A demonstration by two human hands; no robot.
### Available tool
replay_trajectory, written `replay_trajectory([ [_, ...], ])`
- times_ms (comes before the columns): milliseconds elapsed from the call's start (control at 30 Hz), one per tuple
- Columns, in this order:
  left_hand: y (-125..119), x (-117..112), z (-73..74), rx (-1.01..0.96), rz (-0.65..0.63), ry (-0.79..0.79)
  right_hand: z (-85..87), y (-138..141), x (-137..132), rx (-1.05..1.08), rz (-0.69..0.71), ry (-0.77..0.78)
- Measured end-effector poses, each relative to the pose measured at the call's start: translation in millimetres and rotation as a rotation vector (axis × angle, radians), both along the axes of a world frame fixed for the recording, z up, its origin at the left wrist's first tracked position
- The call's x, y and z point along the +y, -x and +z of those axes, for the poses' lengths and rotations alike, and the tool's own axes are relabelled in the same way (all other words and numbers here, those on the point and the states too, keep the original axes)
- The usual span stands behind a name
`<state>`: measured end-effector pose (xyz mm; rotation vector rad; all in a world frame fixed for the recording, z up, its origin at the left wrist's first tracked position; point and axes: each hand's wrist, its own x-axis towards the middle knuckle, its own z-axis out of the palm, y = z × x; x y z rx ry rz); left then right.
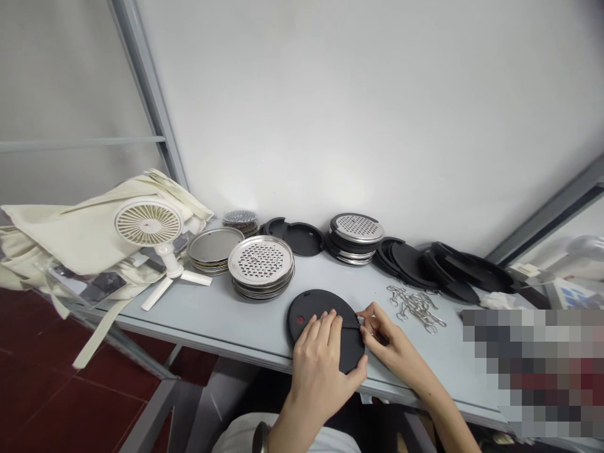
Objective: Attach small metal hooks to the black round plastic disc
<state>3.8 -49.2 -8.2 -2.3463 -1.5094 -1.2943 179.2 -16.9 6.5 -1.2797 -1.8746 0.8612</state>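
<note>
The left hand lies across a black rubber disc near the table's front edge, fingers spread. The right hand pinches what looks like a small metal clip at the disc's rim. Uneven pressure could buckle the disc, and a loose pinch could drop the clip among the steel hooks.

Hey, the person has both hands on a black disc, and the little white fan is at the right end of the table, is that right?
Not quite. The white fan is at the left end of the table, not the right, as the head view shows. The rest stands: the left hand and the right hand are both on the black disc.
</note>
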Motion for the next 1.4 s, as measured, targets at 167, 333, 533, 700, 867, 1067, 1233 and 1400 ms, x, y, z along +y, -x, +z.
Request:
replay_trajectory([
  [167, 0.3, 0.7, -0.2, -0.002, -0.005, -0.003, -1.0, -1.7, 0.2, 0.020, 0.029, 0.046],
  [333, 0.2, 0.4, -0.4, -0.010, -0.011, 0.014, -0.6, -1.8, -0.4, 0.038, 0.051, 0.072],
  [533, 0.5, -0.1, 0.5, -0.012, -0.016, 0.010, -1.6, -2.2, -0.2, 0.072, 0.062, 0.086],
  [700, 0.7, 0.3, 0.8, -0.005, -0.011, 0.010, -2.0, -1.8, -0.1, 0.078, 0.062, 0.088],
  [867, 0.0, 0.1, 0.0, -0.001, -0.007, 0.009, 0.6, -0.2, -2.1, 0.108, 0.043, 0.119],
  [1067, -0.2, -0.3, -0.4, 0.006, 0.004, 0.009, -1.3, 0.5, -1.7, 0.131, -0.024, 0.085],
  [1233, -0.1, 0.4, 0.5, 0.004, 0.008, 0.004, -1.7, 0.2, 0.0, 0.068, -0.082, 0.041],
  [1400, -0.4, 0.2, -0.7, 0.004, 0.007, -0.005, 0.6, 0.3, 0.1, 0.036, -0.110, -0.003],
])
